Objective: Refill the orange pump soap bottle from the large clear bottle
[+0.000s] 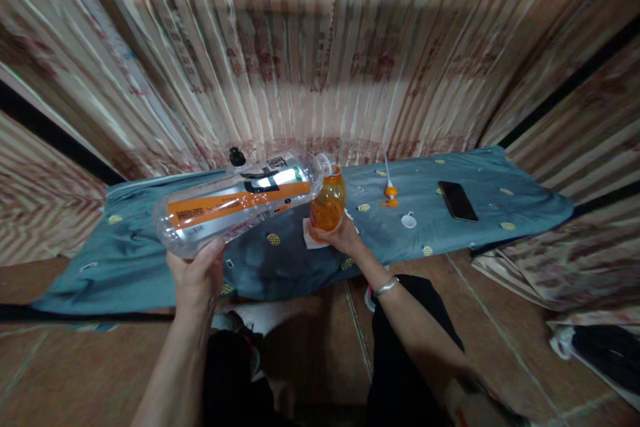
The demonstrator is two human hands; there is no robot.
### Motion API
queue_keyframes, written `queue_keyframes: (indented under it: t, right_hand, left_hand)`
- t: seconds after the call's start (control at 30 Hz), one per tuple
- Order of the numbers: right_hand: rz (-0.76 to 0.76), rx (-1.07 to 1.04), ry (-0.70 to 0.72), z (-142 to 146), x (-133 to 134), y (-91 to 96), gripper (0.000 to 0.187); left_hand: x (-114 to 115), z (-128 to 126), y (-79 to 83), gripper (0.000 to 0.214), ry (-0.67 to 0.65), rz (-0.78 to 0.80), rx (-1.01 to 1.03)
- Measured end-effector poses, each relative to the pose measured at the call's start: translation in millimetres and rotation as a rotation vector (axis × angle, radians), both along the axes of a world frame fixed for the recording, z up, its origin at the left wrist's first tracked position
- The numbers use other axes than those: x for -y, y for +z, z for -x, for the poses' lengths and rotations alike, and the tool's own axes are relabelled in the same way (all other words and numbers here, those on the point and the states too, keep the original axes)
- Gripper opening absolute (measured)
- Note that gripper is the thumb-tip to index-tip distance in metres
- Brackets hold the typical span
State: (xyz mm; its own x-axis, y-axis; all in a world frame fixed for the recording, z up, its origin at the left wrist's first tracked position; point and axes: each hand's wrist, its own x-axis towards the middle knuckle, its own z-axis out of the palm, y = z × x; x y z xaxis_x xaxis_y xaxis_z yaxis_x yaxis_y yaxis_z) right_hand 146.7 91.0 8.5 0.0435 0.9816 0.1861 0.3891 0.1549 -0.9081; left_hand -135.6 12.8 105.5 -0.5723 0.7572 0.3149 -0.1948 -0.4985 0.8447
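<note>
My left hand (197,273) is wrapped round the lower part of a large clear plastic bottle (240,197) with an orange and silver label. The bottle lies tilted almost level, its mouth at the rim of a small orange pump bottle without its top (329,203). My right hand (340,235) grips that orange bottle low down and keeps it upright. Under it a white tissue (314,235) shows in part. To the right lie an orange pump head with its tube (391,192) and a small white cap (409,220).
A grey-blue cloth with pineapple prints (285,273) covers the narrow surface. A dark phone (457,201) lies at its right. Behind the large bottle stands something with a black top (237,157). Striped curtains (310,80) hang close behind and at both sides.
</note>
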Motion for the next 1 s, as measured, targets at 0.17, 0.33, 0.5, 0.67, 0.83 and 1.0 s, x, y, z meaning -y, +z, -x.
queue_keyframes:
  t: [0.17,0.33,0.5,0.67,0.83,1.0]
  right_hand:
    - [0.081,-0.066,-0.015,0.4,1.6,6.1,0.073]
    - [0.096,-0.063,-0.019,3.0,2.2,8.1,0.074]
    - [0.089,-0.062,-0.015,3.2,1.6,5.5,0.073]
    - [0.063,-0.084,0.004,1.4,0.4,1.0,0.076]
    - [0.041,-0.098,0.010,-0.2,-0.6,-2.1,0.076]
    - [0.049,-0.091,-0.014,0.1,-1.3,-4.0,0.075]
  left_hand:
    - [-0.7,5.8,-4.1,0.063,-0.018,0.001,-0.030]
    - [-1.1,6.3,-4.8,0.075,-0.021,0.011,-0.045]
    - [-0.8,1.6,0.5,0.075,-0.007,0.003,-0.031]
    - [-0.6,-2.4,7.0,0.060,0.003,-0.020,0.022]
    - [0.3,-3.1,7.6,0.055,-0.017,-0.034,0.024]
    - [-0.2,-1.7,5.2,0.055,-0.008,-0.031,0.020]
